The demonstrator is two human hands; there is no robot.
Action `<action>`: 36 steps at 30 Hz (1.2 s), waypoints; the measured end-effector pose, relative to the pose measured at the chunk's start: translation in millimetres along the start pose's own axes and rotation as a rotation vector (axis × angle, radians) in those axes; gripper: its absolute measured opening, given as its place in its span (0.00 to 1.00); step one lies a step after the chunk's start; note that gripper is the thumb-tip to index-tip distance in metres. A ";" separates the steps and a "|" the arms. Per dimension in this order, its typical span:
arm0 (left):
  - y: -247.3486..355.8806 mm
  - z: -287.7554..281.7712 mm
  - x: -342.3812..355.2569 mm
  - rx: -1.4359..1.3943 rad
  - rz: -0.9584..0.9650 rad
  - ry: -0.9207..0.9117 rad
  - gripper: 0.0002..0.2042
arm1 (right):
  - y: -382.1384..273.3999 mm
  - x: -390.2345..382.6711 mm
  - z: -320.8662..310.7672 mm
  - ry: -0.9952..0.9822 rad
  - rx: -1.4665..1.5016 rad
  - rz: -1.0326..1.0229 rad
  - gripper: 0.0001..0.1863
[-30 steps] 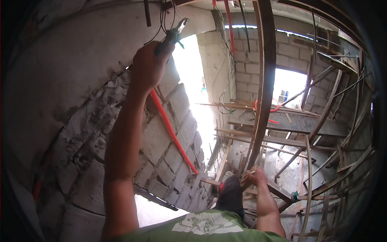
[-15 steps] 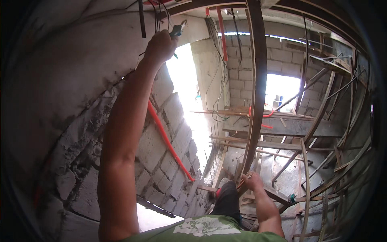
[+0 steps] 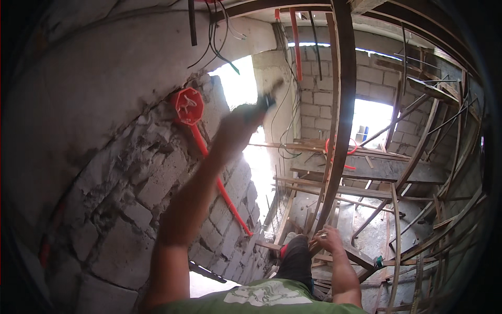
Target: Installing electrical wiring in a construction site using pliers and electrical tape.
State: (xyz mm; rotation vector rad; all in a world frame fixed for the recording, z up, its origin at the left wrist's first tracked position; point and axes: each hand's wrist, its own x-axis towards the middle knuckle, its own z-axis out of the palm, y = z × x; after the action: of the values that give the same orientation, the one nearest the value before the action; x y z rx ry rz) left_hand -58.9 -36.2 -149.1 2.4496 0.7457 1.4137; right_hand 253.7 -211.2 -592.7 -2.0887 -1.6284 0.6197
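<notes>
My left hand is raised mid-view, closed round a dark pair of pliers, both blurred by motion. Up and left of it, loose cut wires hang from the top. An orange octagonal junction box with pale wire in it sits on the block wall, with orange conduit running down from it behind my forearm. Low at right, my right hand grips wooden timber beside my dark-trousered leg.
A long timber beam runs down the middle. On the right is a scaffold of boards and bars over a concrete floor. A bright window opening is in the far block wall; rough block wall is on the left.
My left hand has swung down and right, away from the hanging wires, with the pliers, uncovering the orange box. My right hand remains at the timber.
</notes>
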 end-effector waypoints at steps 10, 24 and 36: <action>-38.6 113.0 -320.4 -0.214 -0.665 -0.661 0.19 | 2.1 -10.3 -2.4 0.070 0.065 -0.260 0.22; -64.8 85.9 -481.0 -0.471 -1.259 -0.723 0.25 | -18.9 -1.6 -58.2 0.035 -0.283 -0.469 0.09; -69.1 110.7 -460.2 -0.767 -1.292 -0.694 0.22 | -133.3 -16.1 -175.1 -0.253 -0.101 -0.650 0.10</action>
State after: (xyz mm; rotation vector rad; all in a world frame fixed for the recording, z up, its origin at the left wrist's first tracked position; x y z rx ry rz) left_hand -174.8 -212.6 -578.4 1.1731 1.0043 0.2053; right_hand 246.9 -205.9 -372.1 -1.4338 -2.3611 0.5911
